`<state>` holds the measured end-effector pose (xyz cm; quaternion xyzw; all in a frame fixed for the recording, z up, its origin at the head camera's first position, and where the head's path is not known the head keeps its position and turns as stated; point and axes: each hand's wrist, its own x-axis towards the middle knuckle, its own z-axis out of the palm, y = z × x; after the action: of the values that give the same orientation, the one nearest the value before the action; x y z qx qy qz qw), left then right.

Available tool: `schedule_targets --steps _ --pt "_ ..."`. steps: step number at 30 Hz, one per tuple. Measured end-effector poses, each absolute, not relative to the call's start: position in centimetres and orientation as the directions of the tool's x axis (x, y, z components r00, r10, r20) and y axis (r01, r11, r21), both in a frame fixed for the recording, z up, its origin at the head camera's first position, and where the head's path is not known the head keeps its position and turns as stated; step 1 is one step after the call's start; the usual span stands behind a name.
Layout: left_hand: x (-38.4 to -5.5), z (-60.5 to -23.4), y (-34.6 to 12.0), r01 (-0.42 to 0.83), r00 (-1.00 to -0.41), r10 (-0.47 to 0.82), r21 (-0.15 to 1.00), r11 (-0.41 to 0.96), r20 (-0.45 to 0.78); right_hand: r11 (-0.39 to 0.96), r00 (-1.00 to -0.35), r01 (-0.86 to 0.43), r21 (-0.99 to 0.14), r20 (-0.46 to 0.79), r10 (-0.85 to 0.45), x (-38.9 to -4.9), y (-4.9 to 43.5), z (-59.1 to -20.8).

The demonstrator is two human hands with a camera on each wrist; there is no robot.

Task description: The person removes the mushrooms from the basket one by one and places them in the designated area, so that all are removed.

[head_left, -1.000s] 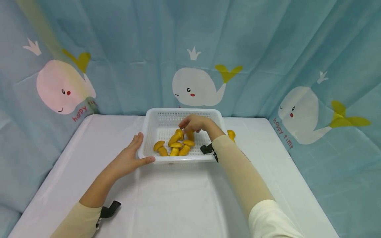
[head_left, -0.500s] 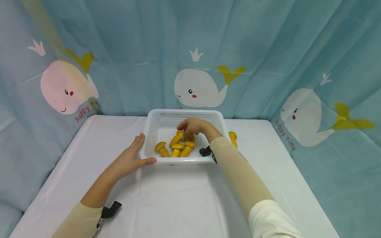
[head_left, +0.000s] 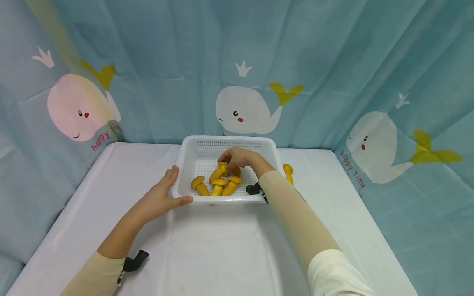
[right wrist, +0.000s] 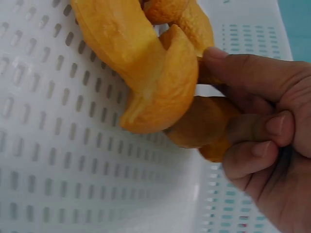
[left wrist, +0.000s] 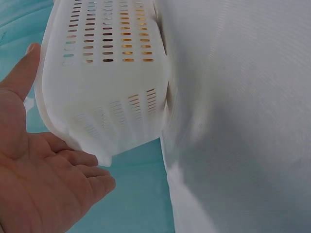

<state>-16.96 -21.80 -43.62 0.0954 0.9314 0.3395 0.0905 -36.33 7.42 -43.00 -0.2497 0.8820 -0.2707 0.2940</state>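
Note:
A white perforated plastic basket (head_left: 222,199) stands on the table with several yellow mushrooms in it, one of them (head_left: 200,186) at the left. My left hand (head_left: 157,201) rests on the basket's left front corner, thumb along the front rim. In the left wrist view its fingers (left wrist: 80,158) lie extended by the basket wall. My right hand (head_left: 238,157) reaches inside, low over the pile. There, thumb and curled fingers hold a mushroom (right wrist: 197,124), partly hidden by the fingers. Beside it in the right wrist view lies another mushroom (right wrist: 131,53) with its cap towards the hand.
One more yellow mushroom (head_left: 288,172) lies on the table just right of the basket, partly hidden by the right forearm. A white cloth (head_left: 222,250) covers the table. Blue curtains (head_left: 166,82) with whale prints hang behind and at both sides.
My right hand has sunk a little lower and shifted slightly left in the basket, with the mushroom in its fingers. The left hand has kept its place at the basket corner.

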Motion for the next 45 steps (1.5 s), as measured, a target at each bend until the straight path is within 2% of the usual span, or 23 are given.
schedule_targets --steps 12,18,31,45 --pt "-16.8 -43.1 -21.8 0.112 -0.962 0.246 0.648 0.754 -0.121 0.665 -0.748 -0.275 -0.694 -0.281 -0.601 -37.3 7.5 -42.5" --pt "-17.1 -43.5 -21.4 0.083 -0.964 0.227 0.654 0.752 -0.139 0.627 -0.776 -0.37 -0.686 -0.143 -0.614 -37.8 8.0 -42.8" --pt "-17.1 -43.4 -21.6 0.094 -0.966 0.225 0.644 0.759 -0.124 0.529 -0.764 -0.377 -0.76 -0.067 -0.642 -37.6 7.3 -41.6" --pt "-17.0 -43.3 -21.5 0.079 -0.969 0.212 0.65 0.756 -0.128 0.489 -0.799 -0.388 -0.781 0.021 -0.601 -35.8 7.4 -37.9"
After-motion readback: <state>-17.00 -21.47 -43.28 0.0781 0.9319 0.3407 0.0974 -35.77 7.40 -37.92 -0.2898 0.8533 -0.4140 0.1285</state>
